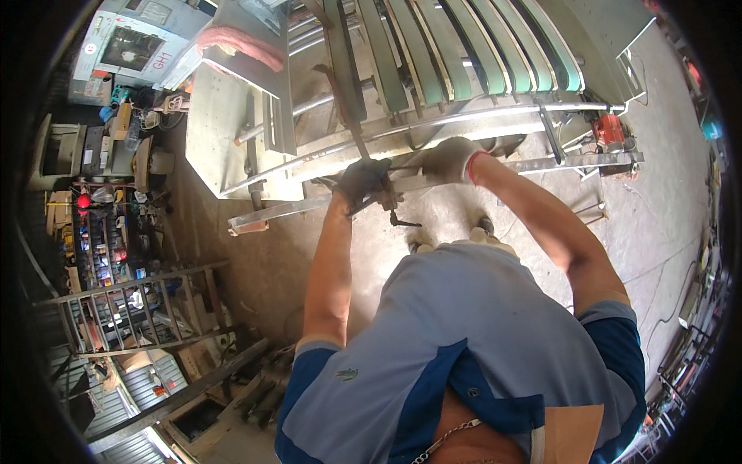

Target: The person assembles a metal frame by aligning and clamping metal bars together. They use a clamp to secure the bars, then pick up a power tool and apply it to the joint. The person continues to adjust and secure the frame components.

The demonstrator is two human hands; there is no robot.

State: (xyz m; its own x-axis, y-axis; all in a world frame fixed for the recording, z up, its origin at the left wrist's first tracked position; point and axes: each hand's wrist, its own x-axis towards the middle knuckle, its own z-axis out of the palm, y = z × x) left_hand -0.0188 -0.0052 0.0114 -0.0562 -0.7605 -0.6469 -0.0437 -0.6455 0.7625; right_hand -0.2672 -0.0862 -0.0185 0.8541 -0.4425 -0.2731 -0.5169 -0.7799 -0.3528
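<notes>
My left hand (pixel 363 184), in a dark work glove, is closed around the lower end of a brown flat metal bar (pixel 345 104). Just beside its fingers, a black clamp lever (pixel 404 222) sticks out below a small metal bracket. My right hand (pixel 450 160), in a greyish glove with a red cuff, has its fingers curled at the machine's front edge; what they grip is hidden. A long metal rail (pixel 290 214) runs crosswise beneath both hands. Beyond them is a machine frame with several green belts (pixel 456 66).
A pale metal side panel (pixel 220 131) stands left of the belts, with a pink cloth (pixel 241 45) draped above it. A red motor-like part (pixel 609 133) sits at the frame's right end. Cluttered shelves (pixel 100 240) and a metal rack (pixel 147 309) line the left side.
</notes>
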